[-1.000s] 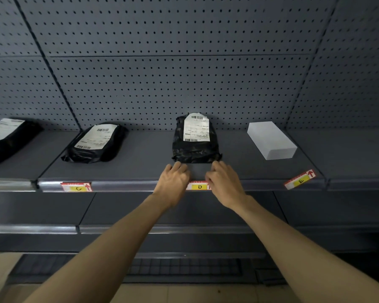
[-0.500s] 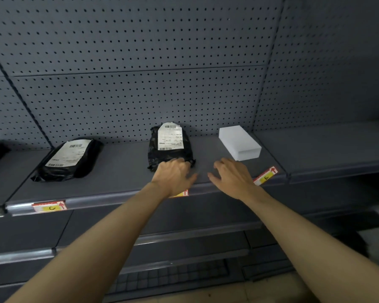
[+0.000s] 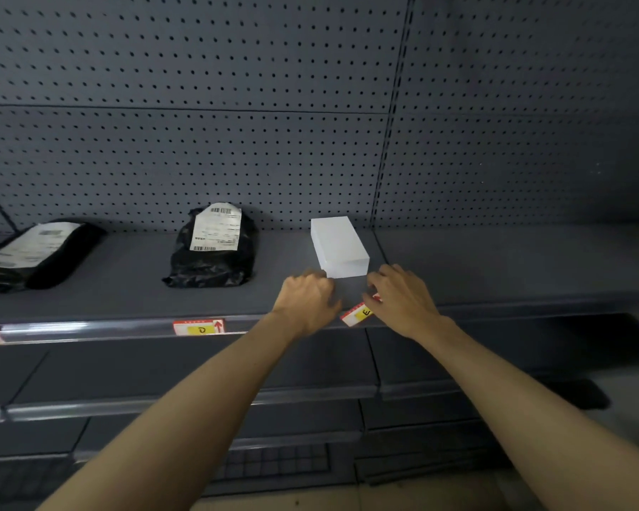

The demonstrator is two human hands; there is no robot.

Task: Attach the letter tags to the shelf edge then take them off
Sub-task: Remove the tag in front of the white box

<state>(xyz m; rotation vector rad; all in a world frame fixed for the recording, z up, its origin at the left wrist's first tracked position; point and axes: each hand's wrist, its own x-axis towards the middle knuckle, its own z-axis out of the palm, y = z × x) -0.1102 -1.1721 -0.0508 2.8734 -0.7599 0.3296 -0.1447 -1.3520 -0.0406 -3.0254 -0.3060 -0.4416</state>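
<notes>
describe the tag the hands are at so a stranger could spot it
On the grey shelf's front edge, look just below the white box. The E tag sits between both hands, tilted, unlike the D tag, which lies flat in the rail.

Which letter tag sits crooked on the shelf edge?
The E tag, tilted between both hands below the white box; the D tag sits straight.

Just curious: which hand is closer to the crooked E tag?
Right. The right hand touches the E tag, covering its right end; the left hand sits just left of it, apart.
</notes>
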